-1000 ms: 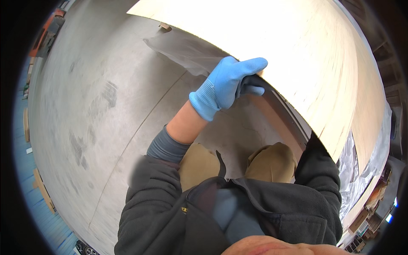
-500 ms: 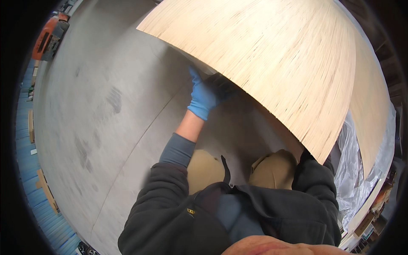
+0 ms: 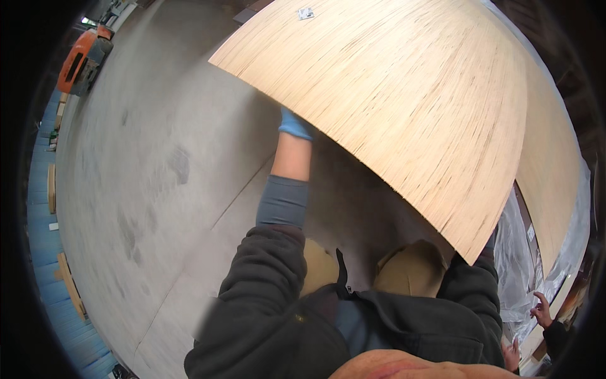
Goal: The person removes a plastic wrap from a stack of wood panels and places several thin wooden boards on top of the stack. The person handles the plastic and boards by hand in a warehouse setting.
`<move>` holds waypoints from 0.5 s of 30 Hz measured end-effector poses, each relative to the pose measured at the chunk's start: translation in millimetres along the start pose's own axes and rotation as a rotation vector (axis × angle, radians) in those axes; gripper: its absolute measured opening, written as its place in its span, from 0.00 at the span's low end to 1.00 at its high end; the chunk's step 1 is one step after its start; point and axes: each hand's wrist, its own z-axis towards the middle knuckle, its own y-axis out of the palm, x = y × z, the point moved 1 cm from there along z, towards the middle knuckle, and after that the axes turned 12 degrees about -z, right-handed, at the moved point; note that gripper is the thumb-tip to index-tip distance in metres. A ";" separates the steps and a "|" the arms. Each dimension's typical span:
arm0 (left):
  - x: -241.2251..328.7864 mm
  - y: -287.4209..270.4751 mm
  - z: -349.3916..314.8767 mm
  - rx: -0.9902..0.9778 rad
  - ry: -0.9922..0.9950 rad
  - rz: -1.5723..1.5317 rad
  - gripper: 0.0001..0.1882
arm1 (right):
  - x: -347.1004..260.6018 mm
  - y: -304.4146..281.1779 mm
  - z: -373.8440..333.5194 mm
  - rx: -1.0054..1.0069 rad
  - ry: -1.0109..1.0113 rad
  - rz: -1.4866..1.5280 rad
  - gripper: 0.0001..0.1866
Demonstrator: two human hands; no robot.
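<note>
A large plywood sheet with pale streaked grain spreads across the upper right, held tilted above the floor. My left hand, in a blue glove, reaches under its near edge. Only the cuff and heel of that glove show; the fingers are hidden beneath the wood. At the sheet's near right corner, my right sleeve passes behind the panel, which covers nearly all of my right hand. A small white label sits on the sheet's far part.
Right of the sheet, another plywood panel lies over clear plastic wrap. Another person's hand is raised beside the wrap, lower right. An orange-and-black machine stands far left on the grey concrete floor. Boards lean at the blue wall.
My left hand has moved further under the sheet, so its fingers no longer show. The label has come into view, and another person's hands have appeared at the lower right.
</note>
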 end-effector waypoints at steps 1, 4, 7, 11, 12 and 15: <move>4.6 5.0 2.3 0.002 0.009 -0.009 0.40 | -2.2 -5.2 -1.4 0.007 -0.008 0.020 0.28; 21.1 19.2 18.0 -0.025 0.060 -0.009 0.39 | -7.7 -12.9 -7.1 0.014 -0.033 0.074 0.29; 47.9 37.1 48.3 -0.084 0.126 0.037 0.38 | -17.1 -2.8 -21.7 0.024 -0.062 0.131 0.30; 86.5 69.6 95.1 -0.166 0.211 0.120 0.37 | -31.3 14.4 -46.7 -0.119 0.039 0.086 0.31; 92.7 74.9 104.1 -0.178 0.230 0.136 0.37 | -32.8 16.1 -49.7 -0.105 -0.020 0.151 0.31; 101.6 72.9 119.1 -0.181 0.246 0.179 0.36 | -24.0 14.7 -22.0 0.146 -0.040 0.204 0.24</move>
